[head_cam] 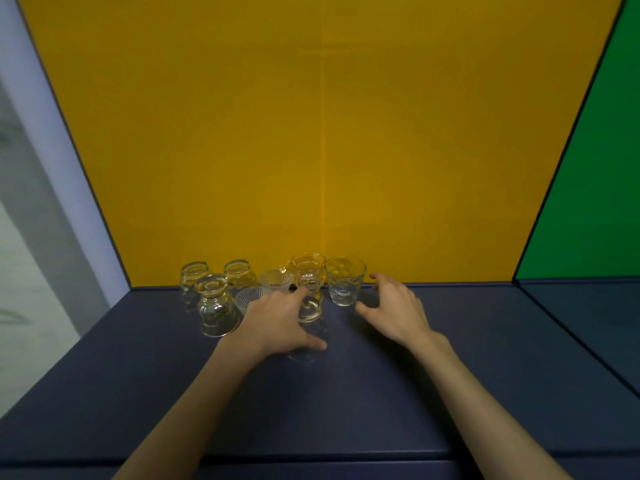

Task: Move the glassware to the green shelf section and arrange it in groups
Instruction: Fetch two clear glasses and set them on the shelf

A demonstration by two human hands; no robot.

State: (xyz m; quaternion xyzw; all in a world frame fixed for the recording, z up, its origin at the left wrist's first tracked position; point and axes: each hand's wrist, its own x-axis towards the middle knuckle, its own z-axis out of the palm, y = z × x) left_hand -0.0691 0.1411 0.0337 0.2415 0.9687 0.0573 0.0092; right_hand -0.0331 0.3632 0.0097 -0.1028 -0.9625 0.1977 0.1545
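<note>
Clear glassware stands in a cluster on the dark shelf floor (346, 393), close to the yellow back wall. My left hand (277, 320) is wrapped around a clear glass (310, 327) at the front of the cluster. Just right of it stands a dimpled tumbler (344, 280), and my right hand (394, 310) hovers beside that tumbler with fingers spread, not touching it. Behind the held glass is a handled glass mug (308, 271). Further left are two ribbed glass bowls (275, 279) and three upturned stemmed glasses (216, 306).
The green shelf section (588, 188) lies to the right, past a dark dividing edge. The yellow back wall (311, 133) rises directly behind the glasses. A pale side panel (69, 202) bounds the shelf on the left.
</note>
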